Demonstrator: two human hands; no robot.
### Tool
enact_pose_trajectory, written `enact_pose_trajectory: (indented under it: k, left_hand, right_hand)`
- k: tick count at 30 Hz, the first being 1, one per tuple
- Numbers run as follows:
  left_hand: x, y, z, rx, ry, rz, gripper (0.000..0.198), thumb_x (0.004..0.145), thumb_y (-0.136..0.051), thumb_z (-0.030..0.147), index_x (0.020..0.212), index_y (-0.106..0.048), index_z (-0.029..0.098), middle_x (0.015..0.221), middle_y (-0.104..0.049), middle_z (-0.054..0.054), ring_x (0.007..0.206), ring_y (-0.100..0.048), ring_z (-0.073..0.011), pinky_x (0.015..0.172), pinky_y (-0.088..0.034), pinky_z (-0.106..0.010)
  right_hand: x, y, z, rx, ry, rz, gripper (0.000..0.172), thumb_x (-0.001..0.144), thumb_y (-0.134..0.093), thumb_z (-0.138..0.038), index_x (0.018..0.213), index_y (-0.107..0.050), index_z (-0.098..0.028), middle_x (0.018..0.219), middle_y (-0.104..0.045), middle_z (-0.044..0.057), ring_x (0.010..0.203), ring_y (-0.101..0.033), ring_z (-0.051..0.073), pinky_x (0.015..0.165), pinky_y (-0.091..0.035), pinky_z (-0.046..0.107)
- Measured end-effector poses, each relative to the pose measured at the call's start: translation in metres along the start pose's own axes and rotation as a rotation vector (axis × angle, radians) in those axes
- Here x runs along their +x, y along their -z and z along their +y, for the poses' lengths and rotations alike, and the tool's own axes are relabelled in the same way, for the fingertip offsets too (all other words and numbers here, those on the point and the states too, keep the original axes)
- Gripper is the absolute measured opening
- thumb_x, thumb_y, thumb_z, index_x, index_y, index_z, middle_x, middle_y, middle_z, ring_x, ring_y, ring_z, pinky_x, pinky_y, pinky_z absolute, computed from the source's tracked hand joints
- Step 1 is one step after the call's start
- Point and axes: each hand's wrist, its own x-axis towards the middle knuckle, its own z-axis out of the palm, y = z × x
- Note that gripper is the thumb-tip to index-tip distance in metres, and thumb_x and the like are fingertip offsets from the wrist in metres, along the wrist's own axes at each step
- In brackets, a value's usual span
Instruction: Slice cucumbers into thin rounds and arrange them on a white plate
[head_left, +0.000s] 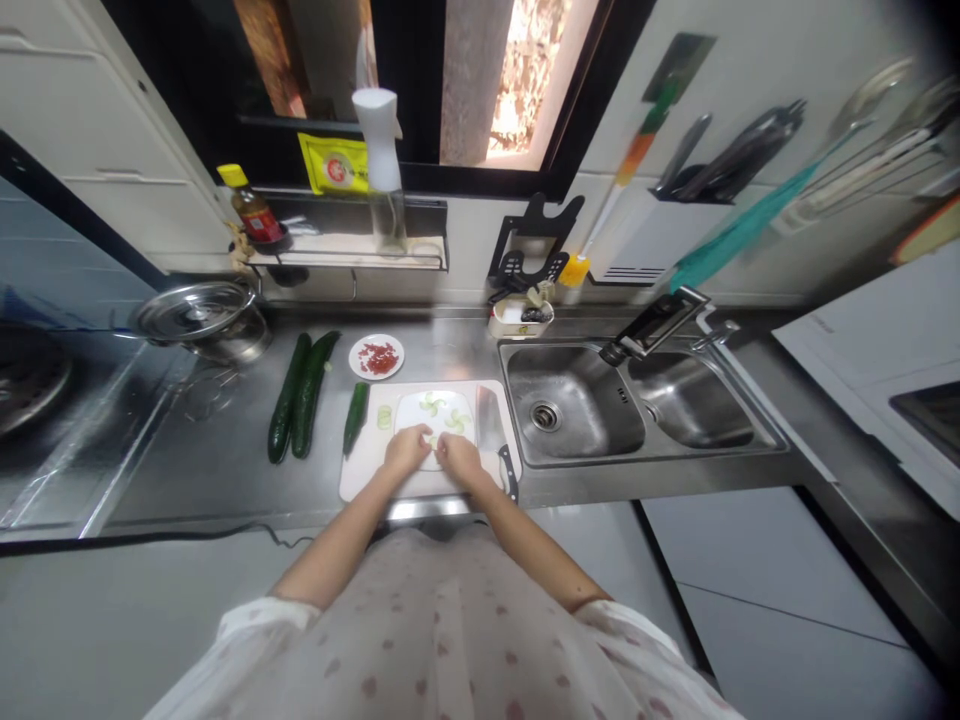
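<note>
Over the near part of a white square plate [411, 408], my left hand [407, 449] and my right hand [458, 456] come together, fingertips closed on a small pale-green cucumber slice [431, 441]. Two clusters of thin cucumber slices [458, 420] lie arranged on the plate. Beneath it is a white cutting board [367, 480]. A short stack of cucumber slices [384, 416] rests left of the plate, beside a cut piece of cucumber [356, 418]. To the right of my right hand lies a kitchen knife [491, 420], its black handle toward me.
Two whole cucumbers [301, 397] lie at left, near a steel pot [225, 330]. A small plate of chopped red pieces [377, 357] stands behind the board. The double sink [574, 400] borders it at right. A shelf [337, 258] holds bottles.
</note>
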Motion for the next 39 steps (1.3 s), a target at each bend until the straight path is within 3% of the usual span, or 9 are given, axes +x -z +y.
enact_pose_trajectory:
  k: [8,24,31,39]
  left_hand:
    - [-0.010,0.006,-0.005,0.081,-0.226,-0.018,0.031,0.090,-0.047,0.022,0.110,-0.069,0.028,0.105,-0.063,-0.004,0.102,-0.058,-0.0183,0.089,-0.043,-0.026]
    - [-0.012,0.011,-0.007,0.048,-0.196,-0.027,0.028,0.092,-0.048,0.028,0.108,-0.069,0.023,0.106,-0.062,-0.006,0.102,-0.057,-0.0187,0.090,-0.041,-0.027]
    - [-0.009,0.008,-0.011,0.043,-0.213,-0.005,0.025,0.090,-0.052,0.030,0.108,-0.069,0.024,0.105,-0.063,-0.005,0.099,-0.059,-0.0184,0.087,-0.042,-0.026]
    - [-0.009,0.007,-0.011,0.075,-0.204,0.005,0.026,0.091,-0.052,0.030,0.109,-0.068,0.024,0.105,-0.063,-0.005,0.097,-0.060,-0.0176,0.084,-0.042,-0.025]
  right_hand:
    - [-0.006,-0.009,0.005,-0.017,0.101,0.067,0.031,0.098,-0.036,-0.025,0.117,-0.059,-0.020,0.109,-0.067,0.007,0.099,-0.058,0.017,0.079,-0.036,0.024]
    - [-0.016,-0.009,-0.006,-0.159,0.106,0.027,0.031,0.098,-0.035,-0.024,0.118,-0.059,-0.021,0.107,-0.062,0.009,0.095,-0.055,0.019,0.077,-0.039,0.027]
    - [-0.019,-0.009,0.007,-0.126,0.164,0.078,0.030,0.098,-0.036,-0.023,0.105,-0.065,-0.020,0.102,-0.061,0.007,0.092,-0.053,0.017,0.075,-0.036,0.024]
    - [-0.022,-0.009,0.007,-0.133,0.178,0.055,0.031,0.098,-0.038,-0.029,0.108,-0.067,-0.022,0.103,-0.059,0.008,0.092,-0.052,0.018,0.075,-0.037,0.025]
